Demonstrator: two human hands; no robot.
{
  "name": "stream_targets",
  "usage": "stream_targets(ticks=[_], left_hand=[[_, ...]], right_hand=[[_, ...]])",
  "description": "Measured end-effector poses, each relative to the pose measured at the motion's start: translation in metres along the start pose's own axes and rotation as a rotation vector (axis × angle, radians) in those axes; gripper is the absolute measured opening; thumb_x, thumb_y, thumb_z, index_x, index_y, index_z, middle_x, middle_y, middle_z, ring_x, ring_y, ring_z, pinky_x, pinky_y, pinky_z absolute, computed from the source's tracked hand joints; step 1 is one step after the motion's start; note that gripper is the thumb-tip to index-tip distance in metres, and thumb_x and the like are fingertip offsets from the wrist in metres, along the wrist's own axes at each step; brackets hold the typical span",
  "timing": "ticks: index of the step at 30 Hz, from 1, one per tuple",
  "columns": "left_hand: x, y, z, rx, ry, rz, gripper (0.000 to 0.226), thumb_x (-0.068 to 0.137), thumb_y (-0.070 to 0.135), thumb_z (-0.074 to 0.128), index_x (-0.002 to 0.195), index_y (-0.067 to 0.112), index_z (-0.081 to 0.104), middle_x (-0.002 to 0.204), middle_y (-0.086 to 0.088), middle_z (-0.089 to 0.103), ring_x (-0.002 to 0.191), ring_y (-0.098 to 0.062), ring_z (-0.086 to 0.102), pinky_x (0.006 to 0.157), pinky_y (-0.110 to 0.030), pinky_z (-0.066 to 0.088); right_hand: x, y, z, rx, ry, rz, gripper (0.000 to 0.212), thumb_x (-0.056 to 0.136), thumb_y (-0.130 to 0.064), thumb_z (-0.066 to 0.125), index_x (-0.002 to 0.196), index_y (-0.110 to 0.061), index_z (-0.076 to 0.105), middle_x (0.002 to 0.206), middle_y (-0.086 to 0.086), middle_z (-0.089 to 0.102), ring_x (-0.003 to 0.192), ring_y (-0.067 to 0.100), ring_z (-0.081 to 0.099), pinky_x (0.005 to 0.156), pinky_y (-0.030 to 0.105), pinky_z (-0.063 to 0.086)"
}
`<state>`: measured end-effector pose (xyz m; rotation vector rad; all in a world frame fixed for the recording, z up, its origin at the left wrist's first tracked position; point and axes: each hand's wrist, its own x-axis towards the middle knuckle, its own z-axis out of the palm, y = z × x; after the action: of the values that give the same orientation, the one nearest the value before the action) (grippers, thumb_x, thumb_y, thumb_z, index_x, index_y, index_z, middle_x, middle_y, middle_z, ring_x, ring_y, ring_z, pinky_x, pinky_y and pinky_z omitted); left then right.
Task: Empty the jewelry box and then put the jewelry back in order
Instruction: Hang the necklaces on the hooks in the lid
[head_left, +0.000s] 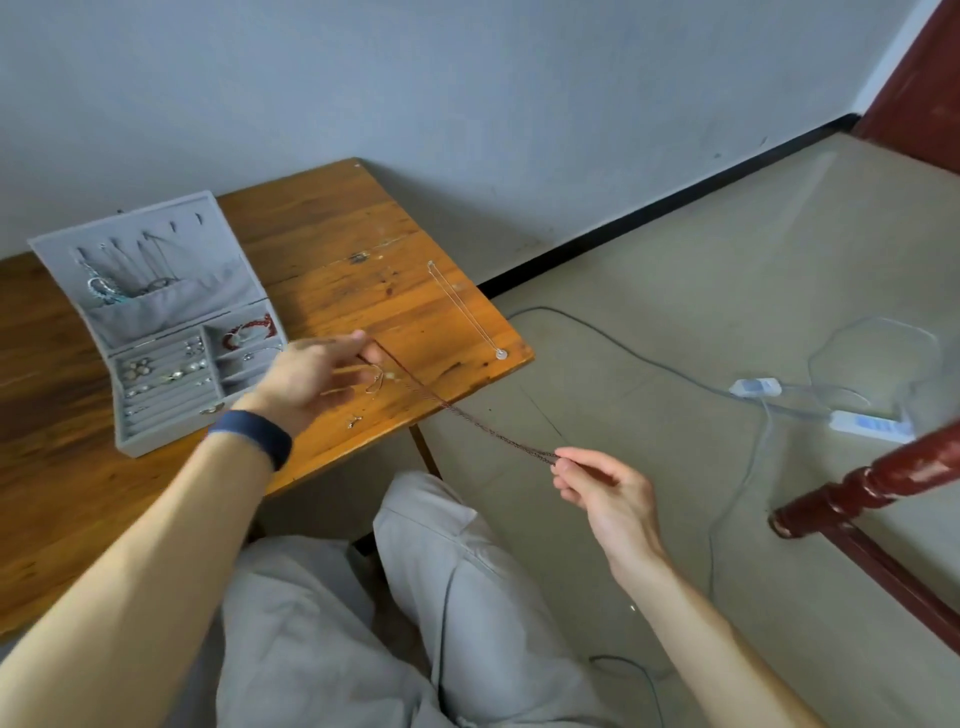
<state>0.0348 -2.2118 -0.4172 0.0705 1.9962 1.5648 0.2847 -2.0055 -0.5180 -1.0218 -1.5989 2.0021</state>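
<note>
Two hands hold one dark braided cord (467, 415), drawn straight between them.

Left hand (306, 379): just to the right of the jewelry box (156, 332), over the table (337, 234). Thumb and forefinger pinch the cord's upper end, and the other fingers are curled beneath. A thin pale loop (375, 380) hangs below those fingers; whether it belongs to the cord I cannot tell. A dark blue wristband (254, 434) sits on that wrist, in front of the box's near right corner.

Right hand (602, 493): well to the right of the box, past the table edge and above the floor. Thumb and fingertips pinch the cord's lower end, and the remaining fingers are loosely bent.

Jewelry box: grey, open, lid tilted back. Several chains (130, 265) hang inside the lid, their lower ends in a fabric pocket. In the tray, small pale pieces (161, 371) sit among the ring rolls on the left side. A red bead bracelet (249, 327) lies in the rear right compartment.

Outside the box: a silver chain (462, 306) with a round pendant lies stretched out on the table, well to the right of the box, near the table's corner. One small metal piece (355, 422) lies on the table right of the box's front, near the left wrist.

Farther right of the box, on the floor: a white power strip (867, 426) with grey cables, and a dark red wooden post (883, 483).
</note>
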Motion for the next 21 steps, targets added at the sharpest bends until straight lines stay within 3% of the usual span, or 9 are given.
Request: stream_targets(ticks=[3, 6, 10, 12, 16, 19, 21], left_hand=[[-0.004, 0.013, -0.047, -0.131, -0.016, 0.005, 0.012, 0.098, 0.028, 0.060, 0.091, 0.023, 0.067, 0.076, 0.009, 0.064, 0.063, -0.008, 0.053, 0.064, -0.026, 0.039], [-0.016, 0.020, -0.082, 0.129, 0.139, 0.129, 0.013, 0.096, 0.029, 0.066, 0.093, 0.017, 0.072, 0.082, 0.006, 0.074, 0.064, -0.008, 0.061, 0.068, -0.029, 0.049], [-0.032, 0.035, -0.116, 0.415, 0.432, 0.314, 0.009, 0.091, 0.035, 0.071, 0.086, 0.028, 0.073, 0.081, 0.004, 0.077, 0.068, -0.013, 0.070, 0.070, -0.031, 0.058], [-0.037, 0.045, -0.133, 0.477, 0.500, 0.359, 0.012, 0.090, 0.042, 0.071, 0.083, 0.032, 0.073, 0.076, 0.013, 0.076, 0.066, -0.010, 0.071, 0.068, -0.031, 0.058], [-0.041, 0.070, -0.172, 0.514, 0.616, 0.448, 0.018, 0.088, 0.045, 0.071, 0.077, 0.031, 0.075, 0.073, 0.023, 0.072, 0.059, 0.001, 0.065, 0.062, -0.023, 0.053], [-0.045, 0.091, -0.206, 0.690, 0.721, 0.493, 0.014, 0.089, 0.041, 0.071, 0.077, 0.035, 0.075, 0.067, 0.025, 0.070, 0.064, 0.007, 0.064, 0.066, -0.015, 0.046], [-0.047, 0.101, -0.225, 0.919, 0.781, 0.470, 0.010, 0.091, 0.039, 0.069, 0.086, 0.036, 0.077, 0.071, 0.019, 0.072, 0.072, -0.003, 0.066, 0.069, -0.020, 0.049]], right_hand=[[0.010, -0.007, 0.016, 0.001, -0.042, -0.004, 0.018, 0.087, -0.003, 0.074, 0.088, -0.020, 0.080, 0.083, 0.007, 0.078, 0.076, 0.017, 0.074, 0.069, 0.020, 0.057], [0.021, -0.011, 0.037, -0.051, -0.099, -0.021, 0.017, 0.088, -0.005, 0.073, 0.090, -0.021, 0.080, 0.084, 0.004, 0.078, 0.079, 0.016, 0.074, 0.074, 0.023, 0.058], [0.035, -0.017, 0.077, -0.289, -0.220, -0.124, 0.019, 0.090, -0.016, 0.072, 0.090, -0.034, 0.077, 0.081, -0.010, 0.077, 0.079, 0.007, 0.074, 0.078, 0.021, 0.056], [0.043, -0.025, 0.105, -0.382, -0.282, -0.184, 0.019, 0.091, -0.021, 0.071, 0.089, -0.039, 0.075, 0.079, -0.015, 0.076, 0.078, 0.003, 0.072, 0.077, 0.018, 0.054], [0.064, -0.045, 0.169, -0.387, -0.385, -0.243, 0.016, 0.092, -0.018, 0.072, 0.097, -0.033, 0.076, 0.082, -0.012, 0.077, 0.077, 0.006, 0.073, 0.074, 0.023, 0.059], [0.085, -0.062, 0.212, -0.225, -0.474, -0.075, 0.012, 0.090, -0.017, 0.074, 0.098, -0.026, 0.076, 0.089, -0.005, 0.079, 0.083, 0.010, 0.075, 0.070, 0.022, 0.060], [0.098, -0.069, 0.234, -0.100, -0.550, 0.055, 0.014, 0.088, -0.013, 0.075, 0.101, -0.018, 0.077, 0.094, 0.001, 0.079, 0.089, 0.015, 0.076, 0.070, 0.022, 0.059]])
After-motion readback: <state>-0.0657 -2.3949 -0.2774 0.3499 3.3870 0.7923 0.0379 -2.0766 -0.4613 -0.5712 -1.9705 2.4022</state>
